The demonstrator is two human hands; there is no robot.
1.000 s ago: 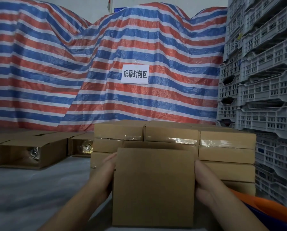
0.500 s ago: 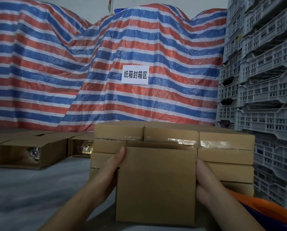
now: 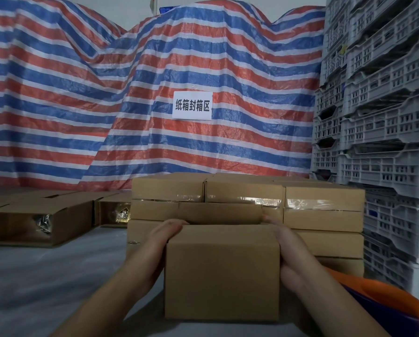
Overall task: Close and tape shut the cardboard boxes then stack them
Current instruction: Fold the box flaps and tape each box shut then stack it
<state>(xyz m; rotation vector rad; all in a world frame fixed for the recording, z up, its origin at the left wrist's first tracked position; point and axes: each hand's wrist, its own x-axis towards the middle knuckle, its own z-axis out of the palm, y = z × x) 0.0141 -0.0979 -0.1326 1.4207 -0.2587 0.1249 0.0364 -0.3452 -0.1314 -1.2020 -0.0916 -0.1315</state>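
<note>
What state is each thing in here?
Plain brown cardboard box in hand: held between both palms.
Left hand: pressed flat on its side.
Right hand: likewise.
Stacked brown cardboard boxes: taped shut.
Brown cardboard boxes at left: ends open.

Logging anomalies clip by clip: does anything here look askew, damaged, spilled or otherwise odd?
Nothing stands out. Both hands, left hand and right hand, hold the box squarely by its sides. The taped stack behind sits in even rows. The boxes at left lie open-ended, apparently just awaiting sealing.
</note>
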